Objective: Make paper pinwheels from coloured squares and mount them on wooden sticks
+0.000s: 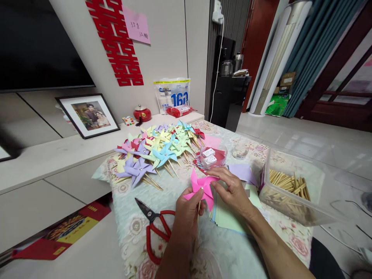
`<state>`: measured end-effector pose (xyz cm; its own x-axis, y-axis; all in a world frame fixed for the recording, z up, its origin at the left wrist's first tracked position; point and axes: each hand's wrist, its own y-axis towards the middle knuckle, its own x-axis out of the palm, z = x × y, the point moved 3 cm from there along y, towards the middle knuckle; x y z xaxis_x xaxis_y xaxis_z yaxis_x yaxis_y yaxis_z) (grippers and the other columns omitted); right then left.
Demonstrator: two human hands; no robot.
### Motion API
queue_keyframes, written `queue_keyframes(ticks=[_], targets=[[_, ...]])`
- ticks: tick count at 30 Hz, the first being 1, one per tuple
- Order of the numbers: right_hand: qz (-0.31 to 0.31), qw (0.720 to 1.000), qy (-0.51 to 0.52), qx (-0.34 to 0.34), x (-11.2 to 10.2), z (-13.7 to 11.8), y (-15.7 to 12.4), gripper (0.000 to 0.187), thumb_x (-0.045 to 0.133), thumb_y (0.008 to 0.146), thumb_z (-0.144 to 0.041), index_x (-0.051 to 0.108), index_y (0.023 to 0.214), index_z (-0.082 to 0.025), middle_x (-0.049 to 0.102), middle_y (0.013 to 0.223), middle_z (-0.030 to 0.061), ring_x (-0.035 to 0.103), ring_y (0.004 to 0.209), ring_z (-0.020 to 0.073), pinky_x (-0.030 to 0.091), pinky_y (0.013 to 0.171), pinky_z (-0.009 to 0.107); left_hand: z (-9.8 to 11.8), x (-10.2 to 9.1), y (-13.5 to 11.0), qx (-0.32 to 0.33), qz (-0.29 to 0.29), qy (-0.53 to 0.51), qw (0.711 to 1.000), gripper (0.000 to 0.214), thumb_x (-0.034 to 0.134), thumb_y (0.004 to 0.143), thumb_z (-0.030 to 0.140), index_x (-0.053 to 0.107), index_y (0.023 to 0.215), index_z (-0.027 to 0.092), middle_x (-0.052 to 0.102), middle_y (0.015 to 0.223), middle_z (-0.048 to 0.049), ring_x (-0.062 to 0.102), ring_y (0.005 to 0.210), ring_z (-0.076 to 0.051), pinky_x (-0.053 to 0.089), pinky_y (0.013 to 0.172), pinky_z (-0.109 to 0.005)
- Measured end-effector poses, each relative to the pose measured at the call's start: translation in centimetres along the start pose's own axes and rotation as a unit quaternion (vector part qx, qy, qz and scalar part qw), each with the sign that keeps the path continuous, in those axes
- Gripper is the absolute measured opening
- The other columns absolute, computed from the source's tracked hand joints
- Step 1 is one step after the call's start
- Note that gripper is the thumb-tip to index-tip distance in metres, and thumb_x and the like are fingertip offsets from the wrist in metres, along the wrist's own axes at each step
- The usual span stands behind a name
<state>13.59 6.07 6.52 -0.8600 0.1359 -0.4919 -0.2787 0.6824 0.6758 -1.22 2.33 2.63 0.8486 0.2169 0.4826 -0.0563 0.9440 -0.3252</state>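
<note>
A bright pink paper pinwheel (207, 185) on a thin wooden stick is in front of me. My left hand (190, 211) is closed around its stick, the thumb lying by the pin at the centre. From the right, my right hand (232, 190) has thumb and index finger at the tip of one blade, pinching it. Red-handled scissors (158, 224) lie partly open left of my left forearm. Beneath my right hand is a stack of coloured paper sheets (229, 217). Finished pinwheels (164, 154) in several colours are heaped beyond my hands.
A clear plastic bin (263, 190) of wooden sticks (287, 184) stands at the right. Behind my hands are a round clear container (222, 155) with small white boxes and a small clear dish (240, 152). A floral cloth (130, 209) covers the table. A framed photo (87, 116) leans on the cabinet.
</note>
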Motion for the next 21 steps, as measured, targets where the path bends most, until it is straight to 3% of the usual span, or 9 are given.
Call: queue_keyframes(ticks=[4,10,21], targets=[[-0.008,1.000,-0.024,-0.010,0.51,0.14,-0.24,0.024,0.059,0.094,-0.019,0.070,0.115,-0.022,0.073,0.106,0.0091,0.068,0.102,0.0231,0.055,0.089,0.040,-0.16,-0.21,0.03,0.004,0.005,0.017,1.000,0.042,0.084,0.060,0.039,0.063,0.086,0.013,0.055,0.046,0.0048,0.045,0.041,-0.008,0.027,0.041,-0.018],[-0.015,0.999,-0.041,-0.026,0.50,-0.25,-0.12,0.021,0.059,0.094,-0.017,0.070,0.111,-0.022,0.075,0.100,0.0081,0.070,0.095,0.0218,0.055,0.081,0.037,-0.21,-0.08,-0.24,0.009,0.021,0.044,0.999,0.037,0.082,0.061,0.038,0.063,0.081,0.013,0.056,0.045,0.0037,0.044,0.041,-0.008,0.027,0.041,-0.019],[-0.018,0.997,-0.043,-0.054,0.55,-0.54,-0.08,0.023,0.057,0.091,-0.009,0.072,0.104,-0.022,0.076,0.096,0.0073,0.071,0.092,0.0205,0.053,0.082,0.038,-0.55,-0.02,-0.24,0.026,0.039,0.082,0.996,0.034,0.080,0.062,0.039,0.064,0.079,0.014,0.056,0.046,0.0037,0.040,0.039,-0.007,0.026,0.041,-0.019]])
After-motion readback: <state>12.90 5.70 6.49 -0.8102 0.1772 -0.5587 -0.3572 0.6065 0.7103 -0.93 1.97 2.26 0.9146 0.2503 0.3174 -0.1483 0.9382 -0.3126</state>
